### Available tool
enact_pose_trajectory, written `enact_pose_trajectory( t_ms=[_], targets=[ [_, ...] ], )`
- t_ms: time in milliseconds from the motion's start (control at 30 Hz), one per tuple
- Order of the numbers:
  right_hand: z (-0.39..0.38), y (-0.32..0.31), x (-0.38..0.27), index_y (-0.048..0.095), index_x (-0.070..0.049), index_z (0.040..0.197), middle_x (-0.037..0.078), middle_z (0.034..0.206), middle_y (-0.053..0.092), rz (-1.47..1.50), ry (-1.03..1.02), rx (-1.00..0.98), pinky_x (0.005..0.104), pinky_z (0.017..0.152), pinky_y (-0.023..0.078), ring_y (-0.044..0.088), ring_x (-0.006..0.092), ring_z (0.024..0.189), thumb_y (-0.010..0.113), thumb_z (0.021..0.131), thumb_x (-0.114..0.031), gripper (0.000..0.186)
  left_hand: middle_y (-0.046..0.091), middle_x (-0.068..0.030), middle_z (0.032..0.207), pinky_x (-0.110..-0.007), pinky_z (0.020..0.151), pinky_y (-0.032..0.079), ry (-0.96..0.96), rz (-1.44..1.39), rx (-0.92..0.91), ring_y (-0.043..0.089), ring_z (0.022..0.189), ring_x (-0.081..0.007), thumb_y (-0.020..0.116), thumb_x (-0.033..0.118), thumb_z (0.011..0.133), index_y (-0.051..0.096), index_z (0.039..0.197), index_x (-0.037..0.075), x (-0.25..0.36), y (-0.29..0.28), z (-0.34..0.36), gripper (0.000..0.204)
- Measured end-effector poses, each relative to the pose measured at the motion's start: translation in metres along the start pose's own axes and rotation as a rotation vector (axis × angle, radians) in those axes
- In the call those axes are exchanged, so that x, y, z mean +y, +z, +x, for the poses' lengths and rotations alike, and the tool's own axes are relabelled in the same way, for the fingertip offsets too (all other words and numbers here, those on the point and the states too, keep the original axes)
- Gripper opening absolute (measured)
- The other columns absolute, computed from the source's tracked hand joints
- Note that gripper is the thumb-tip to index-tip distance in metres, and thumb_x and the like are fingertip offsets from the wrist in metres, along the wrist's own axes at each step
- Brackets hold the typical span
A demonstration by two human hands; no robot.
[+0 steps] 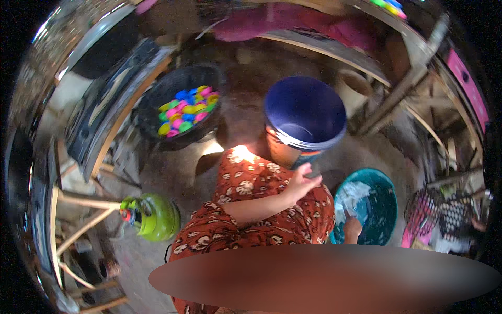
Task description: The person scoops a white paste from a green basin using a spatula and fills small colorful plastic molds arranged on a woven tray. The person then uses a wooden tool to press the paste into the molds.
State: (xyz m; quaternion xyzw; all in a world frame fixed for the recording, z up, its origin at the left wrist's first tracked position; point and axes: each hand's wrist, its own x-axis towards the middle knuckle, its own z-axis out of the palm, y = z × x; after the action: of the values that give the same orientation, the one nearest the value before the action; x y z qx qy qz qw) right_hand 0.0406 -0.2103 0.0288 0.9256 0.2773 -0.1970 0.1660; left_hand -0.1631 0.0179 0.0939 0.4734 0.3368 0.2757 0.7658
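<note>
Bare earthen floor [246, 120], dim cluttered shed. Round blue plastic bucket [305, 112]; teal basin [384, 201] holding white wet cloth [355, 191]. Left hand [303, 183] spread, hovering beside bucket. Right hand [353, 228] on basin rim; closure indeterminate.

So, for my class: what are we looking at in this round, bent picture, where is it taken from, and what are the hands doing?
It is one view from a wide fisheye camera worn on a person's head, looking down, so edges bend. The left hand is raised with fingers spread above the lap, holding nothing. The right hand reaches into a teal basin holding white material, apparently touching it. Ahead stands a blue bucket, a dark tub of coloured round pieces, and a green gas cylinder on the floor.
</note>
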Motion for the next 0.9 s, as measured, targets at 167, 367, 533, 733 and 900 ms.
enact_pose_trajectory(
  t_ms=[167, 367, 533, 733, 900],
  targets=[
    [0.032, -0.028, -0.023, 0.059, -0.012, 0.115, 0.015, 0.111, 0.061, -0.183, -0.08, -0.139, 0.0441, 0.079, 0.051, 0.06, 0.0317, 0.1, 0.052, 0.085, -0.033, 0.037, 0.035, -0.0156, 0.134, -0.038, 0.093, 0.038, 0.046, -0.285, 0.506, 0.042, 0.117, -0.023, 0.073, 0.04, 0.073, 0.02, 0.14, 0.008, 0.048, -0.043, 0.064, 0.091],
    [-0.032, -0.061, -0.041, 0.06, -0.011, 0.114, 0.014, 0.109, 0.057, 0.078, -0.236, 0.425, 0.0475, 0.08, 0.045, 0.053, 0.034, 0.1, 0.059, 0.08, -0.039, 0.044, 0.036, -0.0165, 0.129, -0.04, 0.094, 0.039, -0.092, 0.131, 0.565, 0.042, 0.115, -0.0257, 0.072, 0.043, 0.072, 0.011, 0.139, 0.008, 0.085, -0.053, 0.098, 0.098],
    [-0.084, -0.048, -0.058, 0.061, -0.011, 0.111, 0.013, 0.108, 0.056, 0.27, -0.301, 0.491, 0.0493, 0.082, 0.043, 0.052, 0.0341, 0.101, 0.066, 0.074, -0.037, 0.045, 0.042, -0.0137, 0.123, -0.047, 0.094, 0.036, -0.126, -0.051, 0.21, 0.044, 0.112, -0.0272, 0.066, 0.043, 0.076, 0.022, 0.13, 0.01, 0.067, -0.067, 0.105, 0.077],
    [-0.116, -0.067, -0.048, 0.066, -0.009, 0.096, 0.012, 0.104, 0.057, 0.354, -0.131, 0.534, 0.0474, 0.081, 0.044, 0.053, 0.0325, 0.099, 0.068, 0.069, -0.034, 0.036, 0.049, -0.0102, 0.115, -0.055, 0.094, 0.032, -0.215, -0.153, 0.041, 0.048, 0.107, -0.029, 0.058, 0.043, 0.081, 0.036, 0.119, 0.012, 0.023, -0.098, 0.112, 0.054],
    [-0.115, -0.068, -0.043, 0.065, -0.006, 0.087, 0.013, 0.097, 0.058, 0.331, -0.214, 0.685, 0.0447, 0.08, 0.044, 0.054, 0.0321, 0.093, 0.065, 0.073, -0.032, 0.03, 0.054, -0.0074, 0.108, -0.062, 0.095, 0.029, -0.182, -0.436, -0.075, 0.05, 0.104, -0.0306, 0.051, 0.043, 0.085, 0.048, 0.109, 0.014, 0.006, -0.123, 0.12, 0.039]
  ],
)
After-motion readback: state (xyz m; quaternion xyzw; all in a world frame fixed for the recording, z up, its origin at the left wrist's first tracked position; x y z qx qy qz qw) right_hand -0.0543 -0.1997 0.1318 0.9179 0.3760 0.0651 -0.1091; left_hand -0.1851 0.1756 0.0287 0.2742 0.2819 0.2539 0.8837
